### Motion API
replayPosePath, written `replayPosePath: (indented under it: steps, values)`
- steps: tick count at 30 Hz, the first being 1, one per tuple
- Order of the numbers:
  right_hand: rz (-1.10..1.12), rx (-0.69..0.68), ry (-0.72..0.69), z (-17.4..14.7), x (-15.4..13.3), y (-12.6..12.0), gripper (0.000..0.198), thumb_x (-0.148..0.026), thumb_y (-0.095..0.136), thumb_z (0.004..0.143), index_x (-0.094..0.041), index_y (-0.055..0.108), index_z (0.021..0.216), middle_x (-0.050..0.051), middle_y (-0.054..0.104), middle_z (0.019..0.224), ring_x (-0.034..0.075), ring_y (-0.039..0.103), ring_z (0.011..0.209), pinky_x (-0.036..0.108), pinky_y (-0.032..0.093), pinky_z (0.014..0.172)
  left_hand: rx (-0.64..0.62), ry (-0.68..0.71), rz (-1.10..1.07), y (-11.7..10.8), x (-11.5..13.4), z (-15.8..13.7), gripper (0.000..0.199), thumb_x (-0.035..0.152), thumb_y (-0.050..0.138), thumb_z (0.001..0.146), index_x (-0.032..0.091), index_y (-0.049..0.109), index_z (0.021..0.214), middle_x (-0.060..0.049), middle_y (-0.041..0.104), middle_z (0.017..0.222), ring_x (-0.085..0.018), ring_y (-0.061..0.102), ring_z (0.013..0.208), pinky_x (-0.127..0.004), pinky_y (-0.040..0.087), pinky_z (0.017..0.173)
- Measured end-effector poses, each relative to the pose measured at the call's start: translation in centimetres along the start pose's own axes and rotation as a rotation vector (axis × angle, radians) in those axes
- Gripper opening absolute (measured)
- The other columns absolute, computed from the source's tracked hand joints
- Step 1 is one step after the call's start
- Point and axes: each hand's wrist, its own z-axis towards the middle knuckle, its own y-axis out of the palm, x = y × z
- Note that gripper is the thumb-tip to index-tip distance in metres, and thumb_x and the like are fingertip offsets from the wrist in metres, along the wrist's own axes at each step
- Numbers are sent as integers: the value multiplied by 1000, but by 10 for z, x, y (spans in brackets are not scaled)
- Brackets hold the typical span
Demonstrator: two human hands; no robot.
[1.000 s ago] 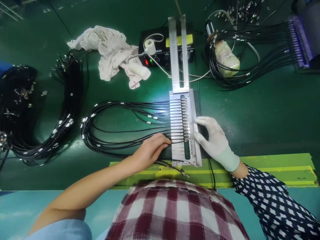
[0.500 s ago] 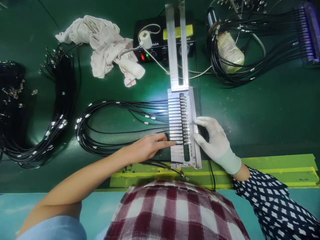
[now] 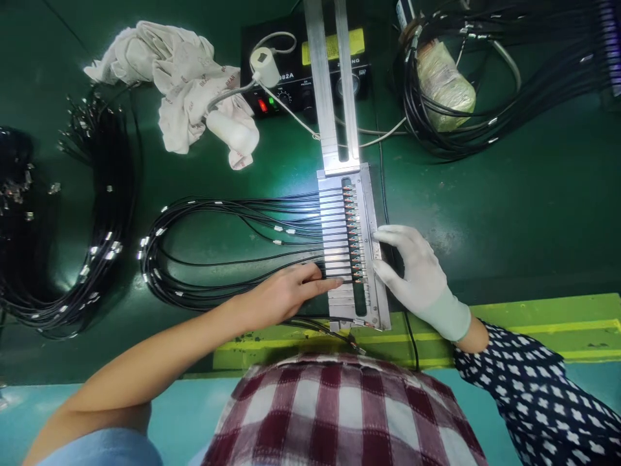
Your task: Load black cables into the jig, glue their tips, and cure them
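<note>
A: Quick — left side?
B: The bare left hand [image 3: 286,294] is resting over the lower part of the flat silver metal slotted fixture [image 3: 338,299]. One digit is stretching out straight to the lowest seated cable; the others are bending underneath. Can't tell whether they're pinching anything.
A: Changed from a second ago?
B: Yes. Then its fingertips were bunching near the fixture's left edge; now that digit is reaching further across. The lowest cable was slanting at its end — now it's lying level with the row.
A: Right?
B: The white-gloved right hand [image 3: 414,272] is holding its spot, thumb and forefinger spreading apart and touching the fixture's right edge. No change there.
A: Cables?
B: The thin black cables with white tags [image 3: 150,262] are looping out left of the fixture, their small metal connector ends [image 3: 357,243] lining up along its dark slot. A few loose ones are crossing its near end.
A: Background?
B: The black control box with red and green lights [image 3: 295,84] and the crumpled off-white cloth [image 3: 182,84] are sitting beyond, both appearing further left as the view is shifting.
</note>
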Motion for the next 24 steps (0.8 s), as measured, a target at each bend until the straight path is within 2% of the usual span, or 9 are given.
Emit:
replayPosePath:
  steps: [7, 13, 16, 20, 24]
  values:
    - [1, -5, -3, 0, -1, -1, 32, -33, 54, 96, -20, 55, 125, 7, 56, 127, 26, 52, 120, 48, 42, 100, -48, 19, 305, -8, 11, 3, 44, 7, 33, 99, 13, 48, 140, -9, 53, 95, -16, 47, 76, -28, 43, 72]
    - [-1, -17, 8, 0, -2, -3, 32, -34, 54, 96, -21, 55, 126, 7, 55, 128, 27, 52, 120, 50, 42, 100, -96, -53, 118, -6, 7, 2, 55, -1, 31, 93, 15, 46, 143, -9, 53, 100, -15, 50, 84, -26, 44, 74]
    - [4, -24, 11, 0, -2, -3, 31, -33, 54, 96, -21, 55, 125, 8, 55, 128, 27, 52, 120, 50, 42, 100, -25, -17, 140, 3, 6, -1, 48, 2, 34, 97, 13, 47, 142, -9, 54, 99, -15, 49, 84, -27, 42, 74]
    - [-1, -21, 11, 1, -1, -3, 32, -34, 54, 96, -21, 56, 125, 7, 55, 129, 27, 52, 120, 49, 42, 101, 172, 52, 403, 16, 10, -7, 40, 11, 41, 100, 13, 51, 138, -11, 58, 106, -19, 49, 92, -34, 36, 80]
    - [7, -10, 7, 4, 0, -2, 30, -31, 55, 94, -19, 58, 122, 6, 57, 123, 25, 53, 117, 47, 43, 100, 168, 44, 462, 24, 15, -6, 39, 10, 37, 100, 8, 50, 137, -9, 59, 96, -18, 43, 79, -34, 30, 70]
